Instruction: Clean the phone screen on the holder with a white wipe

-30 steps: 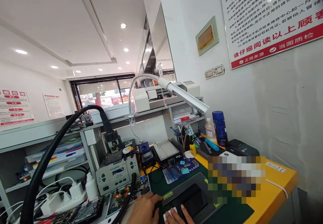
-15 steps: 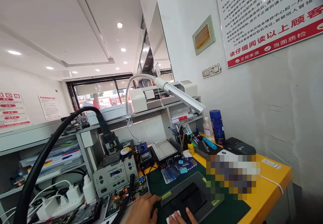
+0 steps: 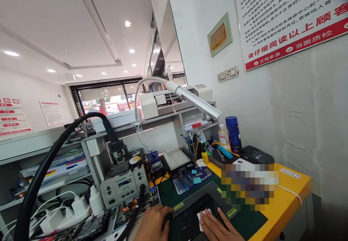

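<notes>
A dark grey perforated plate [image 3: 187, 206] with yellow labels lies on the green mat, and a black panel [image 3: 187, 221] rests over its middle. My right hand [image 3: 220, 228] presses a folded white wipe [image 3: 201, 219] flat against the black panel, fingers stretched over it. At the plate's left corner is my left hand [image 3: 152, 224], its index fingertip touching the edge. Its thumb is apart from that finger, with green mat showing between them. The lower parts of the plate and panel are cut off by the frame.
Left of the mat stand a grey soldering station [image 3: 122, 186] and a tray of small parts [image 3: 136, 210]. A black hose [image 3: 136, 215] runs beside my left hand. Behind are a heating plate [image 3: 176, 163] and a pen holder [image 3: 195, 146]. A blurred patch [image 3: 248, 183] covers things at right.
My right hand has slid the white wipe up and to the right across the black panel. More of that hand shows. My left hand has stayed at the plate's corner.
</notes>
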Motion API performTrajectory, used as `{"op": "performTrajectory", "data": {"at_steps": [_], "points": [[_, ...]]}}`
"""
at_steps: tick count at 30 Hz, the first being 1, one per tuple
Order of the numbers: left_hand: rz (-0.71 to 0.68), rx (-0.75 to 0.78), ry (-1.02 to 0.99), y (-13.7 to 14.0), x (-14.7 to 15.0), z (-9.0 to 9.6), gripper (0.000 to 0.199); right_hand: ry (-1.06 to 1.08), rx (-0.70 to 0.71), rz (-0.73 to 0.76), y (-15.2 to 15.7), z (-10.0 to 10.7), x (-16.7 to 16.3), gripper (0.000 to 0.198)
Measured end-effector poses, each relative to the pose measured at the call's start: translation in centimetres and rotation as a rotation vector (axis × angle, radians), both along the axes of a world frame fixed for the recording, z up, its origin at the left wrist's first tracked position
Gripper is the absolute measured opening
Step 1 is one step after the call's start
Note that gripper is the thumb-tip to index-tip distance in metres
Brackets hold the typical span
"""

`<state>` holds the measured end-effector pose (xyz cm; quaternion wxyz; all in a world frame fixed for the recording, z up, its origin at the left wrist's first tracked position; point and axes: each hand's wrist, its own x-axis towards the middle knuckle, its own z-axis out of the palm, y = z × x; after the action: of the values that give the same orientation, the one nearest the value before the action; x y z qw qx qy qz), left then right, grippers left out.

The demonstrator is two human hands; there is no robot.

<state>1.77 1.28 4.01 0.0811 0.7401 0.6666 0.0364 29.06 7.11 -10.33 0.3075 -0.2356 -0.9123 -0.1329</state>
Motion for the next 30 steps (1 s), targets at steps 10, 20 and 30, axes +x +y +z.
{"op": "performTrajectory", "data": {"at_steps": [10,20,30], "points": [[-0.056,0.001,-0.06,0.0,-0.5,-0.1,0.043,-0.103,-0.709,-0.222,-4.6,7.9,3.9,0.062],[-0.075,0.044,-0.066,0.2,-0.9,-0.8,0.045,-0.124,-0.772,-0.202,-4.6,9.4,2.8,0.069],[-0.081,0.073,-0.053,0.3,-0.9,-1.1,0.045,-0.132,-0.736,-0.142,-2.0,10.2,1.4,0.072]]}}
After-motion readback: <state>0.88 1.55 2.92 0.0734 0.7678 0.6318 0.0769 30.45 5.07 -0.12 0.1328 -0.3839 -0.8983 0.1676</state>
